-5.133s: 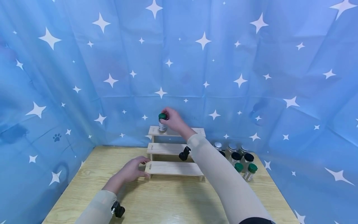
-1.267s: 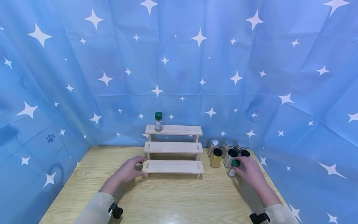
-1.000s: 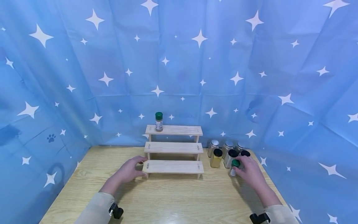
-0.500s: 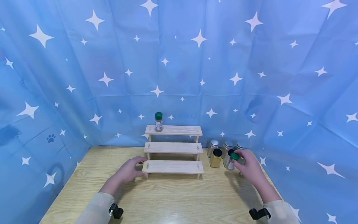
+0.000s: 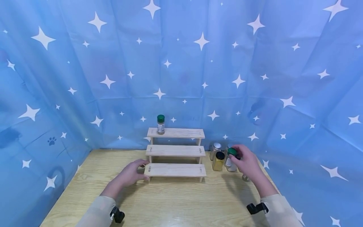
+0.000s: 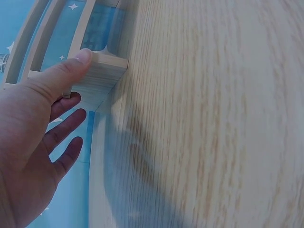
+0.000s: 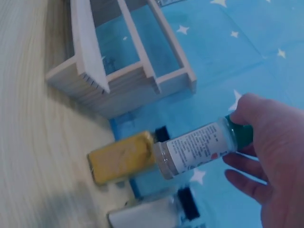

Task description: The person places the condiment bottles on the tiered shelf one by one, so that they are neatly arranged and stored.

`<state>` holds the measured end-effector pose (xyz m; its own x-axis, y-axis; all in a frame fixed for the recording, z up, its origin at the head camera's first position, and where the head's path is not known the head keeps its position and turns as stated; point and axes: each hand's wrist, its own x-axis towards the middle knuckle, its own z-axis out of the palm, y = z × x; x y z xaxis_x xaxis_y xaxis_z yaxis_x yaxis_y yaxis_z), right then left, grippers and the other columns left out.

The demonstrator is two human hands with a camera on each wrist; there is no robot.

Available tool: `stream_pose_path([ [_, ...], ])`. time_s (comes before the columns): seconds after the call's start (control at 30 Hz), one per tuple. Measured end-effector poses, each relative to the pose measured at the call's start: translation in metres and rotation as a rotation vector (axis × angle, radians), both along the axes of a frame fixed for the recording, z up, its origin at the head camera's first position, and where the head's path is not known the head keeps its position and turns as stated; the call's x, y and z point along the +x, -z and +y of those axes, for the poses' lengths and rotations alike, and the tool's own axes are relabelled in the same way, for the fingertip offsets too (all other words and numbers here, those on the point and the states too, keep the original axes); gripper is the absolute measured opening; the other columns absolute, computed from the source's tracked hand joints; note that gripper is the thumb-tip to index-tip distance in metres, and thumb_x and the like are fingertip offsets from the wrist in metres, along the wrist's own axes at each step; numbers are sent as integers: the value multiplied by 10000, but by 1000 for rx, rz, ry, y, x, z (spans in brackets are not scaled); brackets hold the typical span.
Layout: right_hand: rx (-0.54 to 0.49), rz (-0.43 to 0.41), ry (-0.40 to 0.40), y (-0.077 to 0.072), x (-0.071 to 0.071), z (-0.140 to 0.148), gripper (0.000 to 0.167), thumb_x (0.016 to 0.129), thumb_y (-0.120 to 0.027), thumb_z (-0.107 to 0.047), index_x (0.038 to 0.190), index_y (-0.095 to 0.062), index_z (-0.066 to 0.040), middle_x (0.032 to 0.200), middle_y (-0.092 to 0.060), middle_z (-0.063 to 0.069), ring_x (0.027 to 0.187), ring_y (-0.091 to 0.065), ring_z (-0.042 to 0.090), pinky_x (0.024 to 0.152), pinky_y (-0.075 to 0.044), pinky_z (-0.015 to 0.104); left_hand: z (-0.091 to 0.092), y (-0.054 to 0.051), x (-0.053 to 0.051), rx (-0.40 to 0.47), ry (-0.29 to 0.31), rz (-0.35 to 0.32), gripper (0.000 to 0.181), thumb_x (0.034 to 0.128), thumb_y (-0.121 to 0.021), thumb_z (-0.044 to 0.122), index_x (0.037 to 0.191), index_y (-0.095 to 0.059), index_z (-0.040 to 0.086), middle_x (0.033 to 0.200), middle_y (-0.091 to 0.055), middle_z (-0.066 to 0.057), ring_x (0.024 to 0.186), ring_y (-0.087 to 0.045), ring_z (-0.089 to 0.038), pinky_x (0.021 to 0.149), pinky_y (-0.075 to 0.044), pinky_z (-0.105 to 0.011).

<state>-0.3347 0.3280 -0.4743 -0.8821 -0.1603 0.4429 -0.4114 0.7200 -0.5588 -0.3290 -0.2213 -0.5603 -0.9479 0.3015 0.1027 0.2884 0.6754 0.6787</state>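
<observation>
My right hand (image 5: 247, 160) pinches a small spice jar (image 7: 197, 147) by its green cap (image 5: 232, 152). In the right wrist view the jar is tilted, its white printed label showing. It hangs above the other jars, beside one with yellow contents (image 7: 122, 159). At the left end of a three-tier wooden rack (image 5: 175, 170), my left hand (image 5: 131, 172) grips the lowest step between thumb (image 6: 66, 71) and index finger; the other fingers are spread loosely. Another green-capped spice jar (image 5: 160, 125) stands upright on the top step, near its left end.
Right of the rack stand several jars: one silver-capped (image 5: 216, 147), one black-capped with yellow contents (image 5: 218, 162), and a jar with pale contents (image 7: 145, 212). Behind my right hand others are partly hidden. A starry blue curtain (image 5: 181, 78) hangs behind and beside the wooden table (image 5: 175, 201).
Earlier my right hand set a green-capped jar on the top step, then moved to the jars at right. It has since lifted a second green-capped jar, moving it leftward. The left hand stays put.
</observation>
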Motion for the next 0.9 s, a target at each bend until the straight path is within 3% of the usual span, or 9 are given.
stream_pose_path([
  [0.4, -153, -46, -76, -29, -25, -43, 379, 1057, -757, -142, 1406, -647, -45, 1244, -687, 120, 1105, -660, 279, 862, -608, 299, 0, -3, 0, -2, 2, 9, 724, 890, -959, 274, 1523, -654, 103, 1510, -646, -121, 1335, -636, -368, 1129, -529, -611],
  [0.7, -160, -21, -126, -49, -50, -80, 337, 1047, -769, -129, 1362, -677, -53, 1186, -698, 131, 1037, -673, 302, 843, -613, 379, 2, -7, 1, -14, 6, 21, 722, 878, -965, 274, 1511, -663, 104, 1484, -663, -111, 1320, -644, -372, 1112, -537, -619],
  [0.9, -160, -14, -163, -61, -65, -100, 340, 1047, -776, -140, 1361, -684, -47, 1180, -695, 131, 1032, -672, 310, 848, -607, 407, 2, -4, 0, -20, 13, 15, 727, 877, -967, 276, 1514, -660, 108, 1491, -662, -108, 1326, -643, -366, 1126, -530, -621],
])
